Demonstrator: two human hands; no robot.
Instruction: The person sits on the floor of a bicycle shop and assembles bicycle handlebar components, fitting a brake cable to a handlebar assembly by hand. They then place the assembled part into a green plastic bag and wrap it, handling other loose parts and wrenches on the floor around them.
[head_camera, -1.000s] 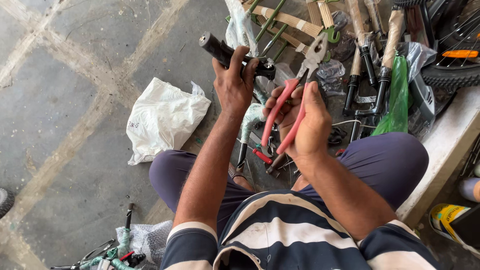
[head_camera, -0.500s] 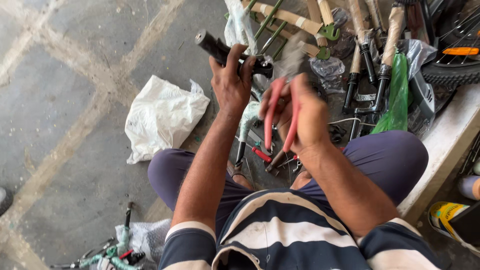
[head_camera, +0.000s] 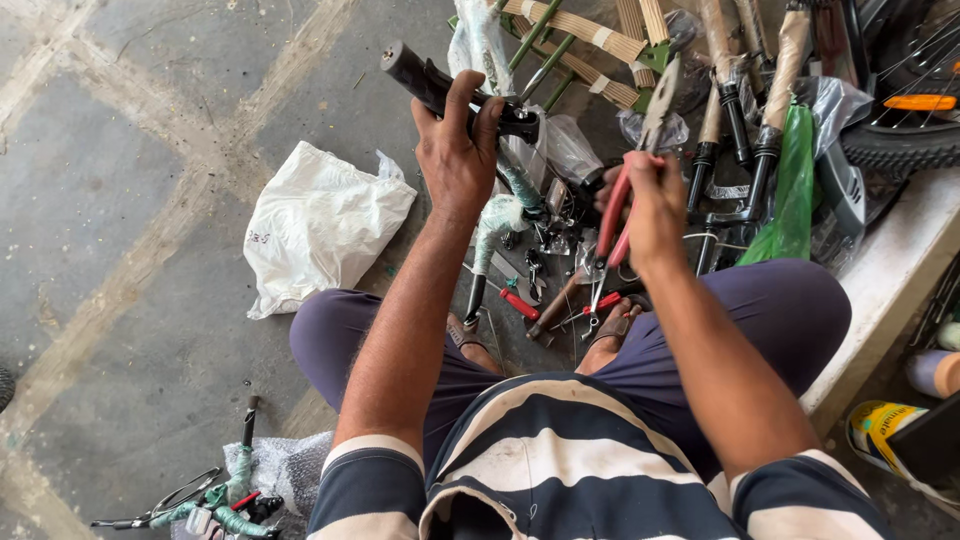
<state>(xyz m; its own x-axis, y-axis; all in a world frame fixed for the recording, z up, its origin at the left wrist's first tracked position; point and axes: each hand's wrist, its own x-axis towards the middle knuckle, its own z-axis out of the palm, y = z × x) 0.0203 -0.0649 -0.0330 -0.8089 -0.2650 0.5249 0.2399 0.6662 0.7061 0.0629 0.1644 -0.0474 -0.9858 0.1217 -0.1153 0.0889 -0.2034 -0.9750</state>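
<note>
Concrete floor (head_camera: 130, 200), grey, pale-seamed; one crumpled white plastic bag (head_camera: 320, 225) at nine o'clock. Left hand (head_camera: 458, 150) clenched on one black cylindrical bicycle grip (head_camera: 415, 72); right hand (head_camera: 655, 200) squeezing one pair of red-handled metal pliers (head_camera: 640, 150).

This is a bicycle repair workshop, worked at floor level on a worn concrete floor (head_camera: 150, 250) marked with pale crossing lines. Bicycle parts lie in a heap ahead: suspension forks (head_camera: 765, 130) partly wrapped in brown paper and plastic, a green frame (head_camera: 545, 45), a knobby tyre (head_camera: 900, 145) with an orange reflector (head_camera: 920, 102). Small tools are scattered on the ground (a red-handled one (head_camera: 520, 303) among them), beside a crumpled white plastic bag (head_camera: 320, 225). A bubble-wrapped handlebar part (head_camera: 225, 490) lies nearby.
</note>
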